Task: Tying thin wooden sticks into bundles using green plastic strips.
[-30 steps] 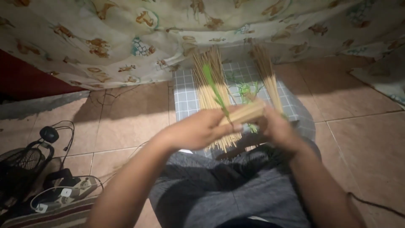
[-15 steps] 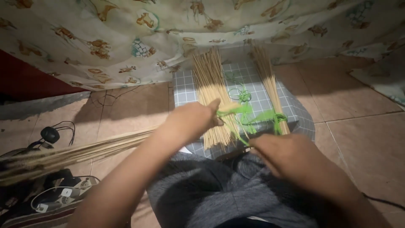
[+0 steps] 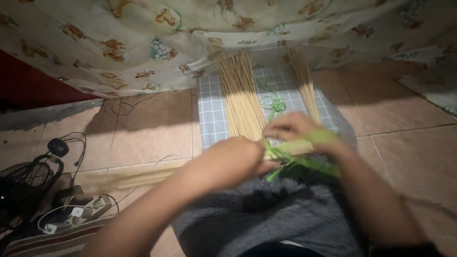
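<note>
**Two hands working a green strip around a bundle of thin sticks**

Head view. The left hand (image 3: pixel 233 162) comes in from the lower left, forearm running diagonally up across the lap, knuckles toward the camera and fingers curled shut around one end of a pale bundle of thin straw-coloured sticks (image 3: pixel 291 147). The bundle lies roughly level between the two hands, just above the grey cloth over the person's knees (image 3: pixel 285 214); its far length trails left as a faint blur over the tan floor tiles (image 3: pixel 147 128). The right hand (image 3: pixel 293 128) reaches in from the lower right, wrist bent, fingers closed in a pinch on a bright green flat plastic strip (image 3: pixel 295 159) that crosses the bundle and hangs in loose tails below it.

Beyond the hands, a grey checked cloth (image 3: pixel 212 109) lies on the floor, bearing a wide fan of loose straw-coloured sticks (image 3: pixel 242 95), a narrower second sheaf of sticks (image 3: pixel 304 85) and a small tangle of green strips (image 3: pixel 276 102). A patterned cream curtain (image 3: pixel 143 43) hangs behind.

Hard to make out: both hands are motion-blurred, so individual fingertips and how the strip wraps around the bundle cannot be told. The left hand hides the bundle's near end. The right forearm falls into shadow at the lower right edge.
</note>
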